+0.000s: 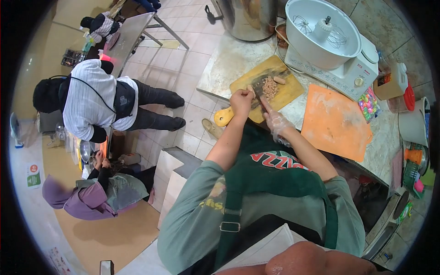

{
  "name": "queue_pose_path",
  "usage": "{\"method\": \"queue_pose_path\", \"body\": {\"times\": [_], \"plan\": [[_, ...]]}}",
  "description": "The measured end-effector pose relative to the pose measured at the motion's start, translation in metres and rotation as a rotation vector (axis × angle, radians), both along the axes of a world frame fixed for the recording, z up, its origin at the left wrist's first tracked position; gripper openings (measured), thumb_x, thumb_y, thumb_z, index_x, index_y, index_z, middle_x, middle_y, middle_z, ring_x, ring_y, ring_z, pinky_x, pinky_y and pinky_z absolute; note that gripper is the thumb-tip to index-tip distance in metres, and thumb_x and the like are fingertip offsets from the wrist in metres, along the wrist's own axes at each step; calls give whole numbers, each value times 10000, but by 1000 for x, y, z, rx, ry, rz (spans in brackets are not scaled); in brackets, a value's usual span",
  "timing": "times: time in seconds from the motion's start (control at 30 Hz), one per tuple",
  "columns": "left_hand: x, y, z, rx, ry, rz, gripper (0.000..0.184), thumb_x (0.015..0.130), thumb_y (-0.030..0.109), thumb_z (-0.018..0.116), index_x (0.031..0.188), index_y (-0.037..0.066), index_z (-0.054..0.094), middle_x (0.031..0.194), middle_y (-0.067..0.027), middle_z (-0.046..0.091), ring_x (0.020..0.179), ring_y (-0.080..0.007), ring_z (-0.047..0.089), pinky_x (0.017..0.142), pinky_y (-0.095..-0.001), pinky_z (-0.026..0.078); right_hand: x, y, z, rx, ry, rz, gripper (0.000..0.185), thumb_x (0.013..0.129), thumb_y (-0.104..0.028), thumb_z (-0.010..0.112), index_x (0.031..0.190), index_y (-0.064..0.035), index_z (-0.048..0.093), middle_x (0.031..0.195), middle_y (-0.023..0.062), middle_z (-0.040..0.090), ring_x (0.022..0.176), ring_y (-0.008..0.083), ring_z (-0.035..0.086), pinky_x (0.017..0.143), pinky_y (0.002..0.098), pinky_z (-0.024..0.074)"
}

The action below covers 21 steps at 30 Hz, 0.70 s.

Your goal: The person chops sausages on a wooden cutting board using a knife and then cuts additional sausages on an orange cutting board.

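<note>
Folded white material [270,247], thin and stiff-edged, juts in from the bottom nearest the camera and covers part of a soft grey-green T-shirt [188,229]. Over the shirt lies a smooth dark green fabric apron [266,184] with a rectangular metal buckle [230,226] on its left strap.

On a pale, marbled table [220,66] rests a yellow cutting board [293,87] with a rounded handle, its face darkly stained. Small, moist-looking pinkish-tan chopped pieces [269,89] are heaped on it, a short smooth cylinder of like colour [279,80] beside them. The right hand [277,123], in a wrinkled clear plastic glove, is closed round a dark-bladed knife [258,91] just beside the heap. The bare left hand [242,101] is curled, fingertips bunched near the blade; whether they pinch a piece cannot be made out.

Right of the board lies a thin, whitish-smeared orange sheet [334,119], its far side near a glossy multicoloured packet [368,104]. Behind stand a white plastic stand mixer [327,75] with wire whisks in its round bowl and a shiny cylindrical steel vessel [245,20], crowding the table's back. Leftward, two other people [91,98] work at another surface.
</note>
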State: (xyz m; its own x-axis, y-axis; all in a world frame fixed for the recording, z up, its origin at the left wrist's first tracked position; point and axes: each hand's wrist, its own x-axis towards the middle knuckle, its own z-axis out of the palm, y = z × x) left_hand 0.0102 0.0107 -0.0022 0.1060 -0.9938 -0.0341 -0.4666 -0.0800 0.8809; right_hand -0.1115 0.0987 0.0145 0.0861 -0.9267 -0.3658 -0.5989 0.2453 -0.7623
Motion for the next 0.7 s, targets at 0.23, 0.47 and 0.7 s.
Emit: {"method": "queue_pose_path", "body": {"times": [0.23, 0.47, 0.7], "plan": [[0, -2, -4, 37, 13, 5, 171, 646, 151, 649, 687, -14, 641, 599, -147, 610, 561, -219, 606, 568, -292, 468, -8, 40, 9, 103, 176, 48, 532, 884, -150, 333, 1366, -176, 109, 1107, 251, 498, 912, 417, 527, 812, 480, 392], [0, -3, -2, 13, -86, 14, 170, 634, 165, 647, 684, 3, 647, 616, -153, 612, 577, -244, 608, 585, -311, 472, 1, 29, 20, -59, 94, -81, 546, 878, -137, 347, 1363, -213, 108, 989, 269, 544, 878, 421, 532, 775, 494, 398], [-1, -2, -1, 28, -35, 19, 164, 629, 158, 645, 680, 3, 646, 617, -147, 613, 585, -246, 608, 588, -314, 471, 8, 6, 18, 20, 143, -33, 541, 878, -167, 341, 1362, -222, 108, 1098, 237, 506, 841, 413, 545, 762, 492, 400]]}}
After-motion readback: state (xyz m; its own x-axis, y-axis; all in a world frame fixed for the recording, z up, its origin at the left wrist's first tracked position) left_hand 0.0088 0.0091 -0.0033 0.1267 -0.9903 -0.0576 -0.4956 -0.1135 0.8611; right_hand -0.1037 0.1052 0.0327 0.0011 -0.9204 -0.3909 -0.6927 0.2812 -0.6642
